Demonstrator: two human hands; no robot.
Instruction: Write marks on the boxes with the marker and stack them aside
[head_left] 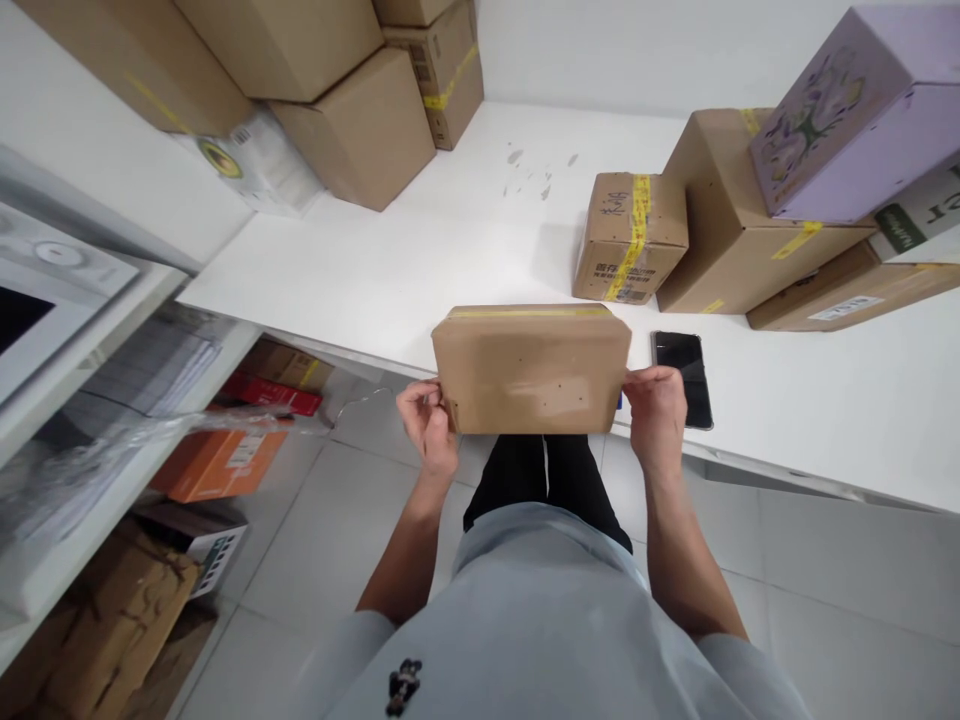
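A brown cardboard box [532, 372] with yellow tape along its far edge is held between my two hands at the front edge of the white table [480, 250]. My left hand [431, 425] grips its left side, fingers curled at the edge. At the right side, my right hand [657, 415] pinches the box near its lower corner. A small blue thing shows in part between the box and my right hand; I cannot make out what it is. Just beyond my right hand lies a black smartphone [684, 378].
A small taped carton [631, 238], a larger carton [720, 230] and a purple box [855, 120] stand at the right. Stacked cartons [360, 125] fill the back left. Left of me, a shelf [135, 410] holds wrapped goods; an orange box [225, 465] sits beside it.
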